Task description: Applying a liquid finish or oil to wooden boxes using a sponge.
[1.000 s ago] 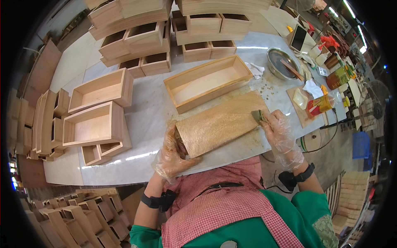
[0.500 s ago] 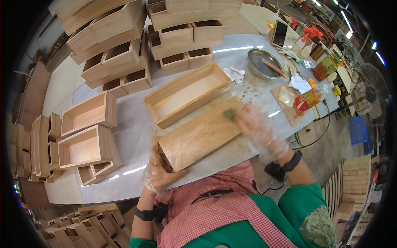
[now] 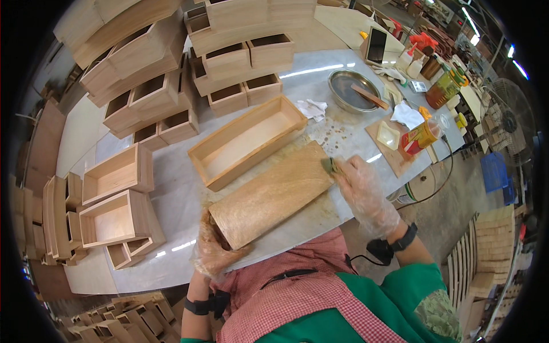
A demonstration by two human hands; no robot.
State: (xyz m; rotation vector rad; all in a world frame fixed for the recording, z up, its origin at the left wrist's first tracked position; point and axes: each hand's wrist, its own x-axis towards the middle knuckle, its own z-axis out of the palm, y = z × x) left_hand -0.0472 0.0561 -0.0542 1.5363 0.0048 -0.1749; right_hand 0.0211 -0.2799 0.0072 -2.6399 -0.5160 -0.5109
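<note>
An oblong wooden piece (image 3: 271, 194) lies flat side up at the table's front edge, its grain damp-looking. My left hand (image 3: 214, 248), in a clear plastic glove, is wrapped round its left end. My right hand (image 3: 363, 191), gloved the same way, pinches a small green pad (image 3: 328, 166) at the piece's far right corner. Just behind lies an open oblong wooden box (image 3: 257, 154), hollow side up, with a darker yellowish tone than the other boxes.
Stacked pale wooden drawer units (image 3: 154, 86) stand at the back left, with smaller boxes (image 3: 114, 214) below. To the right are a metal bowl (image 3: 343, 107) holding a wooden-handled tool, a crumpled white cloth (image 3: 312, 110), a white dish (image 3: 388, 136) and a yellow-red container (image 3: 420, 137).
My right hand, blurred before, is now sharper, with the pad at the wooden piece's right edge. My left hand keeps its hold. The whole view has shifted slightly.
</note>
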